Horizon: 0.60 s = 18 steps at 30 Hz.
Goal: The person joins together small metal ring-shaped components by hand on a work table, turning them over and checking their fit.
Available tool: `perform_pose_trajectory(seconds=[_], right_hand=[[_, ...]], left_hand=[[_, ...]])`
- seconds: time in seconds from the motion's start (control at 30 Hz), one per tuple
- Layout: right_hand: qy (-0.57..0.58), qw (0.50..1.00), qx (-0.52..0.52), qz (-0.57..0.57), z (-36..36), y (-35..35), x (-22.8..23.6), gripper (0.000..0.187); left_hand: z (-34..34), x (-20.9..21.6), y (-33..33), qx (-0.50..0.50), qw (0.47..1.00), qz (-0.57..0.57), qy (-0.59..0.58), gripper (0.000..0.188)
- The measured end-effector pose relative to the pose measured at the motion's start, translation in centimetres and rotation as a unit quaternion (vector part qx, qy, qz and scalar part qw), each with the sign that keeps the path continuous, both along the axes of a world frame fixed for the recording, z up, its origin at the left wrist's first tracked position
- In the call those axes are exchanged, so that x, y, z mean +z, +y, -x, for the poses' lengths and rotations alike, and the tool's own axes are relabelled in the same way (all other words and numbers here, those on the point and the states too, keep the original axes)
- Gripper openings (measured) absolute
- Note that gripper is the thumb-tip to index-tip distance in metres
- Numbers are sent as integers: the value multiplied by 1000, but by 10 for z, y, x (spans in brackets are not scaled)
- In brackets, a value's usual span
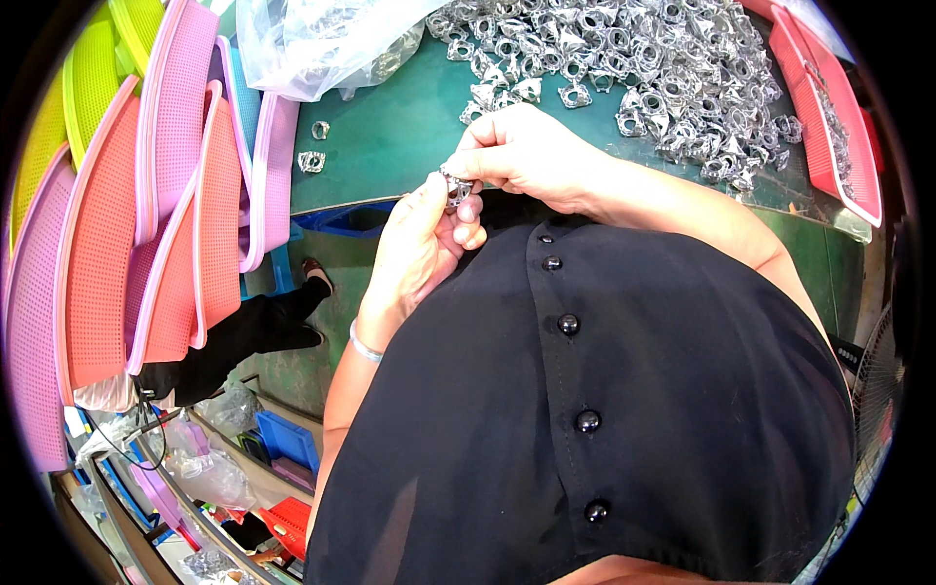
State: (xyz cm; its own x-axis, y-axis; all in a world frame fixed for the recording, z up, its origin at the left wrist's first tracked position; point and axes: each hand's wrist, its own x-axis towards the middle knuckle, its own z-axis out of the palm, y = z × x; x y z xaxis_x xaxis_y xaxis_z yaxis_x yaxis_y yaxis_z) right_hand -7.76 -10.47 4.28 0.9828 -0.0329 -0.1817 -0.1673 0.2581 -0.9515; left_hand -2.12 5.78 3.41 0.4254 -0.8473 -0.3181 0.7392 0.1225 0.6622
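Metal fitting (456,191) is pinched by the left hand (417,239) and right hand (522,151).

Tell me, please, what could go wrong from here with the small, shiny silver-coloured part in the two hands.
The small, shiny silver-coloured part might slip, since only the fingers of the left hand and right hand hold it, near the front edge of the green tabletop.
The right forearm passes close to the loose heap of silver-coloured parts, so it could brush some away.
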Motion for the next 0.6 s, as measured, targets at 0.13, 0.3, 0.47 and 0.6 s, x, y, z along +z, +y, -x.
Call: perform_pose_trajectory(seconds=[0.13, 0.3, 0.47, 0.6], right_hand=[[17, 1000, 5, 13, -3, -2, -5, 13], [18, 998, 52, -6, -7, -11, -9, 13], [-32, 996, 87, -14, -5, -18, -7, 16], [-107, 991, 62, 52, -6, -18, -13, 16]], left_hand=[[1, 1, -2, 8, 999, -42, 29, 36], [-3, -2, 0, 11, 997, -4, 74, 35], [-6, 5, -1, 19, 996, 5, 88, 34], [-3, 8, -4, 36, 995, 0, 97, 30]])
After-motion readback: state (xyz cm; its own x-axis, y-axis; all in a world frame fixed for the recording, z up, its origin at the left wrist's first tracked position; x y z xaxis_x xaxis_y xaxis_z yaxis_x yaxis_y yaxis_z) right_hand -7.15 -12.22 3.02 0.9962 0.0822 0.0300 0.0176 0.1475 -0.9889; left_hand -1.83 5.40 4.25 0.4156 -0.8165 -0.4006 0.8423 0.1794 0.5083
